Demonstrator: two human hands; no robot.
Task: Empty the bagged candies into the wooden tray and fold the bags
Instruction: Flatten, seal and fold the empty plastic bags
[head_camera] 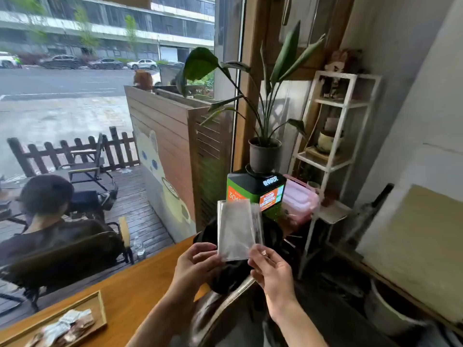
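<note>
I hold an empty clear plastic bag (236,230) upright in front of me, past the right end of the wooden table (140,284). My left hand (198,262) pinches its lower left corner and my right hand (269,267) pinches its lower right edge. The bag looks flat with a narrow strip folded along its right side. At the bottom left, the wooden tray (99,305) lies on the table with several wrapped candies (66,326) in white and brown wrappers piled in it.
A black bag (225,279) sits at the table's right end under my hands. Beyond stand a green-and-black box (255,190), a potted plant (264,154) and a white shelf (335,136). A person (42,221) sits outside the window on the left.
</note>
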